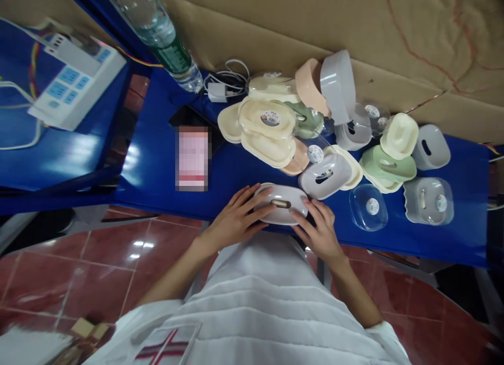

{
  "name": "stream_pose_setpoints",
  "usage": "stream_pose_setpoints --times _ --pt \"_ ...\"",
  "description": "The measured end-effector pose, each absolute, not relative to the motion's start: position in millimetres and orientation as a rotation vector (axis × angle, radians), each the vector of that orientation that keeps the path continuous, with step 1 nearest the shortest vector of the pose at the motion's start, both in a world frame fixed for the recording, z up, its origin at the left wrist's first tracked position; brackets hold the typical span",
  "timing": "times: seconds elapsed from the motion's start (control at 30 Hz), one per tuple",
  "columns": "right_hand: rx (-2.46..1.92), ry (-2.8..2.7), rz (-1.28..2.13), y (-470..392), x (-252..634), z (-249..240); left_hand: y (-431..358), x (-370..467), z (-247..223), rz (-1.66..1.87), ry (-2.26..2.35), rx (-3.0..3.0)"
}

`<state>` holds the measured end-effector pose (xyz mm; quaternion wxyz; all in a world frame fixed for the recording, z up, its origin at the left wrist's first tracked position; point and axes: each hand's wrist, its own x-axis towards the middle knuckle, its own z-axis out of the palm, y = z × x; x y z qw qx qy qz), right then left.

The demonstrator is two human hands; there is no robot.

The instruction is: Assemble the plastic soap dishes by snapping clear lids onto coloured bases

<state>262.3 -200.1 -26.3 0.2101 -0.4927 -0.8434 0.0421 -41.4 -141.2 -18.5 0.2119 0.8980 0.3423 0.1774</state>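
1. Here's a smooth, pale-grey plastic oval dish (pixel 275 216), slot facing up, at the near edge of the table (pixel 151 160).
2. Long axis runs left to right.
3. Left hand (pixel 236 218), right hand (pixel 319 232): grip clamped on opposite ends.

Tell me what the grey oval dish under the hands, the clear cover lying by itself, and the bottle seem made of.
Grey oval dish: probably moulded plastic, smooth, softly glossy, evenly coloured.
Clear cover: likely stiff plastic; its rim shines and blue shows through.
Bottle: seemingly thin, glossy plastic, given its see-through wall with bright glints.
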Motion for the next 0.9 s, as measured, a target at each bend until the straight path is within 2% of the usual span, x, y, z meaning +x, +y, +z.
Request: stream_pose_setpoints --times 0.3,0.47,0.6,0.7,0.9 --pt "-1.312 -2.430 0.224 -196.3 256.1 -22.8 -136.8 -39.7 -15.6 0.425 1.032 2.469" --pt "-1.200 -2.390 0.036 -168.9 267.6 14.4 -140.7 -33.9 -21.7 0.514 1.069 2.527" --pt "-1.415 -2.369 -0.106 -117.2 276.7 43.6 -142.7 -31.7 -18.2 0.537 1.162 2.426" --pt "-1.591 -2.389 -0.080 -80.6 275.0 43.2 -144.2 -33.1 -14.8 0.459 1.160 2.312" --pt "-1.499 -2.365 -0.005 -85.5 279.4 39.5 -147.7 -42.9 -13.4 0.486 1.223 2.139"
